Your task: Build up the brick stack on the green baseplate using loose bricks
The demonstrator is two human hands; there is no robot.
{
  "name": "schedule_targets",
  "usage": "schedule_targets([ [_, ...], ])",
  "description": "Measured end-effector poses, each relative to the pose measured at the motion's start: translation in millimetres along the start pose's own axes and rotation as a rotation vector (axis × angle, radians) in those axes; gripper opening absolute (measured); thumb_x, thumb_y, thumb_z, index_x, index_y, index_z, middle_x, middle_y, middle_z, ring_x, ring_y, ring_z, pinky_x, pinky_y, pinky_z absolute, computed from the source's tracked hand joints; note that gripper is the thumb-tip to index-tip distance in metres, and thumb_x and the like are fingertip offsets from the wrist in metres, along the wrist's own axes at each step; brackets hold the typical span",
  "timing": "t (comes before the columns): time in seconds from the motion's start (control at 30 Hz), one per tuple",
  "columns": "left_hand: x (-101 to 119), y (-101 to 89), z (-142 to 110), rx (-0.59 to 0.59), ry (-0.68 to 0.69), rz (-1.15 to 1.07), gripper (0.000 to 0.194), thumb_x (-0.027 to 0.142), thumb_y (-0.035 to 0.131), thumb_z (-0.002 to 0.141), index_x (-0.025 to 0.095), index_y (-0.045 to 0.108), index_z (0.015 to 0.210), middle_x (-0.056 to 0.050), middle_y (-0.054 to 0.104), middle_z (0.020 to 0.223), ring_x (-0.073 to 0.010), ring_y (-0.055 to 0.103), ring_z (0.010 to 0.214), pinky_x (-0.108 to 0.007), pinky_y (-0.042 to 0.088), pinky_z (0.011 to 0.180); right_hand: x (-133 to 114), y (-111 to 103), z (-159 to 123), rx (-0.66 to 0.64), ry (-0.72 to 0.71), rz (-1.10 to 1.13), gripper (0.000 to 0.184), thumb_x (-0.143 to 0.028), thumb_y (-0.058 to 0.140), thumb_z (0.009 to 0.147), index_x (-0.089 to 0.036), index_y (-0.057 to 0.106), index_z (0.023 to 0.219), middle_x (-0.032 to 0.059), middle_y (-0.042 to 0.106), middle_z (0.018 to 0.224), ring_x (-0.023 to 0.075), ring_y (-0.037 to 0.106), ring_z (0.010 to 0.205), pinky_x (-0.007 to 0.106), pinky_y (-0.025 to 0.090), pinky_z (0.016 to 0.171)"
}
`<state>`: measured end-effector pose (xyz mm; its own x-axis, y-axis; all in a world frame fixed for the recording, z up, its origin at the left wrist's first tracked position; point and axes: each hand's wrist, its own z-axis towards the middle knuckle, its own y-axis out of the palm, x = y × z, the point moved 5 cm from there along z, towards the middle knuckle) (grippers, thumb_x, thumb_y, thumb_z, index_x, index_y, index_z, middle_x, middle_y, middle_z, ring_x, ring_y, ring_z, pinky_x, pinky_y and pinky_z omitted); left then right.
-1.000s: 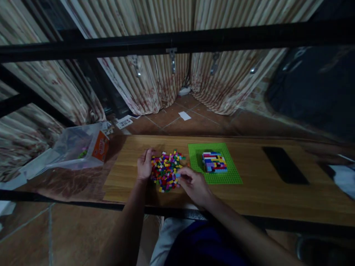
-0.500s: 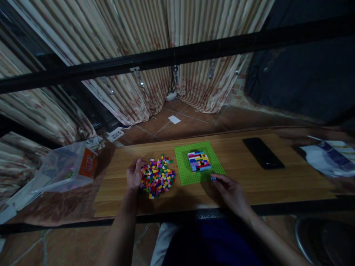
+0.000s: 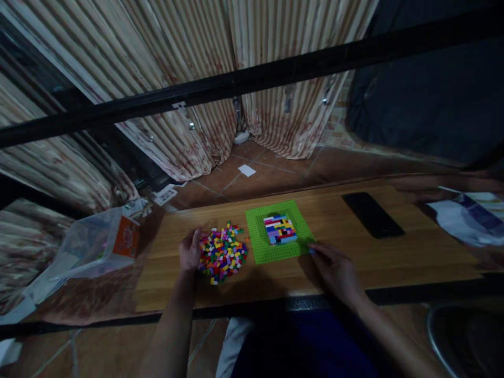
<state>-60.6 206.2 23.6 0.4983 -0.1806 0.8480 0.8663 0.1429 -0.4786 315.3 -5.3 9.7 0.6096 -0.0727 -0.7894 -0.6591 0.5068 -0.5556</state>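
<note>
My right hand (image 3: pixel 334 268) pinches a small blue brick (image 3: pixel 312 251) between thumb and fingers, by the near right corner of the green baseplate (image 3: pixel 261 252). On the baseplate sits a low block of stacked multicoloured bricks (image 3: pixel 280 230), striped in blue, white, red, yellow and black. Left of the baseplate lies a heap of small loose bricks (image 3: pixel 222 254) in many colours. My left hand (image 3: pixel 190 250) rests at the left edge of this heap, fingers loosely apart with nothing visible in them.
A black phone (image 3: pixel 372 214) lies on the right of the wooden board (image 3: pixel 346 273). A clear plastic box (image 3: pixel 92 247) with an orange label stands at the left. White and purple packaging (image 3: pixel 468 215) lies far right. A black bar (image 3: pixel 212 88) crosses beyond the board.
My right hand has shifted slightly to the right with the blue brick, away from the stacked bricks. The left hand stays by the heap. The camera view has tilted a little.
</note>
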Motion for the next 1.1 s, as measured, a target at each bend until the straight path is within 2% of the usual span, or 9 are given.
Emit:
schedule_targets([
  [0.17,1,3.0,-1,-0.004,0.001,-0.045,0.044,0.053,0.046,0.088,0.017,0.07,0.085,-0.006,0.074,0.082,-0.0214,0.067,0.086,-0.033,0.048,0.088,-22,21,-17,-0.101,-0.09,0.023,0.025,-0.04,0.055,0.089,-0.028,0.071,0.104,0.0058,0.072,0.103,0.0247,0.064,0.1,0.043,0.052,0.089],
  [0.37,1,3.6,-3,0.008,-0.007,-0.08,0.042,0.051,0.047,0.088,0.016,0.069,0.095,-0.005,0.074,0.08,-0.0206,0.068,0.084,-0.032,0.048,0.087,-59,70,-27,-0.211,-0.244,0.049,0.018,-0.031,0.055,0.09,-0.027,0.07,0.1,0.0041,0.072,0.1,0.0225,0.064,0.095,0.04,0.053,0.084],
  [0.47,3,3.5,-4,0.014,-0.011,-0.095,0.042,0.05,0.046,0.089,0.016,0.07,0.092,-0.005,0.074,0.08,-0.0204,0.068,0.084,-0.032,0.048,0.086,-75,90,-28,-0.266,-0.341,0.021,0.017,-0.025,0.055,0.09,-0.026,0.069,0.099,0.0038,0.072,0.099,0.022,0.063,0.094,0.04,0.051,0.085],
  [0.57,5,3.5,-5,0.022,-0.009,-0.099,0.042,0.05,0.045,0.089,0.017,0.07,0.083,-0.006,0.074,0.08,-0.0208,0.067,0.088,-0.032,0.047,0.09,-88,99,-24,-0.28,-0.393,-0.01,0.017,-0.024,0.056,0.09,-0.024,0.069,0.1,0.0048,0.071,0.102,0.0226,0.062,0.098,0.039,0.05,0.087],
  [0.8,6,3.6,-6,0.02,-0.026,-0.151,0.04,0.048,0.045,0.09,0.017,0.069,0.087,-0.005,0.073,0.078,-0.0194,0.067,0.08,-0.031,0.048,0.085,-113,118,9,-0.286,-0.373,-0.154,0.024,-0.021,0.047,0.093,-0.022,0.069,0.101,0.0064,0.07,0.097,0.0227,0.061,0.093,0.037,0.048,0.086],
  [0.97,2,3.9,-4,0.007,-0.001,-0.117,0.038,0.046,0.045,0.091,0.018,0.07,0.083,-0.005,0.074,0.08,-0.0202,0.067,0.088,-0.031,0.047,0.089,-119,139,25,-0.426,-0.384,-0.308,0.028,-0.014,0.046,0.09,-0.023,0.072,0.098,0.0066,0.068,0.096,0.0221,0.06,0.091,0.034,0.047,0.084],
  [1.1,1,3.9,-3,0.011,0.019,-0.11,0.037,0.044,0.044,0.092,0.018,0.07,0.087,-0.004,0.074,0.079,-0.0201,0.068,0.088,-0.031,0.049,0.087,-120,143,27,-0.474,-0.363,-0.341,0.031,-0.012,0.044,0.089,-0.022,0.071,0.101,0.0068,0.067,0.096,0.0214,0.06,0.09,0.032,0.047,0.081],
])
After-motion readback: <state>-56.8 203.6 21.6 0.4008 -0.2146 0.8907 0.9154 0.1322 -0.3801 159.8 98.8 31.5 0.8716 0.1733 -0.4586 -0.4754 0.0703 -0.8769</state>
